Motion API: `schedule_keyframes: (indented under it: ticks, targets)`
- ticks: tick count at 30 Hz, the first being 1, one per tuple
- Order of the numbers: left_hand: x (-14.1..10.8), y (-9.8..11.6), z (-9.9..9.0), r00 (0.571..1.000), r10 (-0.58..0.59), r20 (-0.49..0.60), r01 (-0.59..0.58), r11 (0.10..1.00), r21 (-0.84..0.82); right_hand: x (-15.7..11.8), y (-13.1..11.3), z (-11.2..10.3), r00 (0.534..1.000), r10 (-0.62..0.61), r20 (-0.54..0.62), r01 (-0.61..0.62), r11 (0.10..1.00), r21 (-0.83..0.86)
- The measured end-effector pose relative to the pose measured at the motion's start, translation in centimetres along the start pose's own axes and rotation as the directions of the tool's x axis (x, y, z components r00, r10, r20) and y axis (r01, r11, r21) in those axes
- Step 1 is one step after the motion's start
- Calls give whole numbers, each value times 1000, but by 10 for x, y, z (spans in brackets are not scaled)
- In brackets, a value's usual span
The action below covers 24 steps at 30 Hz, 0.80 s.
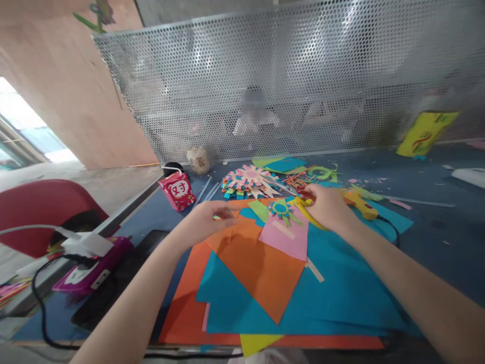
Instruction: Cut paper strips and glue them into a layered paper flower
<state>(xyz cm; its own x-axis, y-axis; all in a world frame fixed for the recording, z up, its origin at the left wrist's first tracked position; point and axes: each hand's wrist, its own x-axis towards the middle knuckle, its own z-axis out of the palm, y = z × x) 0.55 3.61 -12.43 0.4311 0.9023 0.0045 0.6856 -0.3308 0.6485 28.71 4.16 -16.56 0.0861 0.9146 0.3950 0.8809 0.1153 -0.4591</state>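
Observation:
My right hand [328, 205] grips a pair of scissors [308, 215] with red and yellow handles, its metal blades pointing left toward a pile of paper rosettes [248, 179]. My left hand [206, 220] hovers over the left side of an orange sheet [261, 263], fingers loosely bent and apart, with no object visible in them. Between the hands, a small teal and green paper rosette [281, 208] lies on a pink sheet [290, 240]. Under these spread larger blue sheets [348, 288] and an orange-red one [182, 303].
A yellow glue gun [359, 203] with a black cord lies right of my right hand. At the left stand a red drink carton [177, 191] and a purple power strip [93, 265]. A perforated metal screen [227, 76] runs along the back; a person sits beyond it.

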Motion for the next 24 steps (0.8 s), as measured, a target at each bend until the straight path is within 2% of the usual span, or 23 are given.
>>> schedule_keyframes:
  ticks: [2,6,9,13,16,19,24]
  targets:
    - [-5,-6,-4,995,-35,-92,50,985,162,0,0,0,1000,15,15,-15,1000,-28]
    - [-8,-13,5,996,-72,-46,83,945,315,1,2,3,999,28,42,-25,998,-61]
    - [-8,-11,16,997,-66,-31,73,937,341,1,4,4,998,25,51,-20,996,-81]
    - [-8,-6,21,998,-55,-4,54,959,277,1,4,4,998,22,58,-16,995,-94]
    - [-3,-9,21,997,-16,-78,38,954,297,1,3,3,998,22,59,-16,995,-102]
    - [4,-19,21,985,-28,-171,94,915,393,0,2,3,998,25,64,-18,995,-103]
    - [5,-29,19,968,-150,-204,223,886,407,-3,-4,1,995,14,101,-5,996,-88]
